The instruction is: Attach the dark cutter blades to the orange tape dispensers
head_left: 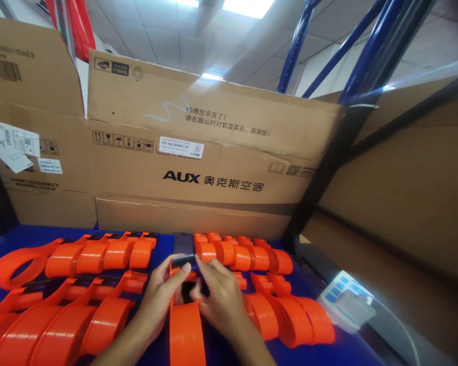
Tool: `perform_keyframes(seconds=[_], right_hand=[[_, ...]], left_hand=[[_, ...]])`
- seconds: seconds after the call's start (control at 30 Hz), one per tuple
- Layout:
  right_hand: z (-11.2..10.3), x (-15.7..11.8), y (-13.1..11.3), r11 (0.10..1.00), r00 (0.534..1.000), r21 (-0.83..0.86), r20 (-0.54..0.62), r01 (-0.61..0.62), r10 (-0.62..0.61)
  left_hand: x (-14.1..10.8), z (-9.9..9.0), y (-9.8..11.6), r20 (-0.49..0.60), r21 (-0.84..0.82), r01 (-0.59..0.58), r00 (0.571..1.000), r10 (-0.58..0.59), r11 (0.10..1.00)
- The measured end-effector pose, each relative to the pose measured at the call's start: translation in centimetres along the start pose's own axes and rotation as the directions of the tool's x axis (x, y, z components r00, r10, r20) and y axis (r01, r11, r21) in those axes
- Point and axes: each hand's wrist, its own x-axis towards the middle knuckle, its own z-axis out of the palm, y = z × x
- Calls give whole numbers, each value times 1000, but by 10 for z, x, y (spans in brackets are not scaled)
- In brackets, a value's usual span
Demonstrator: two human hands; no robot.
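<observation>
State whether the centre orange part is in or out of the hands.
In: the left hand grips the orange part near its top; the right hand meets its other side. Whether it touches the blue surface: cannot tell.

Cardboard (229,206) across the middle, AUX print at centre, Chinese text above, pale squiggle upper left of that. White label (180,147) left of centre; more labels (19,140) far left, overlapping. Brown panel (408,203) right side. Red plastic (74,30) upper left. Blue post (370,56) slanting, upper right. Ceiling (168,38) along top, lamp (248,6) lit. Blue tabletop (164,245) below. Lower right: white box (336,292), blue squares on it; white cable (400,324) curving to bottom edge.
</observation>
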Motion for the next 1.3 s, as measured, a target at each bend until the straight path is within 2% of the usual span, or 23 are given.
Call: perform_keyframes(seconds=[0.13, 0.33, 0.53, 0.63, 0.77, 1.17, 1.3], right_hand=[[-2, 2, 1, 999, 999, 22, 26, -27, 27], [-7, 5, 3, 989, 996, 141, 87, -47, 34], [-8, 4, -1, 963, 988, 223, 6, -152, 154], [-8, 3, -4, 959, 982, 221, -19, -180, 189], [-9, 2, -7, 966, 985, 206, -39, -156, 167], [-13, 3, -9, 949, 984, 263, 3, -173, 178], [-18, 6, -9, 898, 969, 378, -4, -226, 246]], left_hand=[[0, 2, 2, -11, -30, -36, 999, 35, 999], [4, -3, 3, -64, -19, -71, 996, 70, 997], [7, -7, -5, 16, 22, 5, 1000, -5, 1000], [7, -8, -9, 72, 105, -43, 997, 35, 994], [6, -9, -8, 111, 192, -113, 989, 93, 975], [4, -8, -3, 147, 171, -93, 987, 68, 981], [5, -9, -4, 154, 111, -68, 987, 51, 991]])
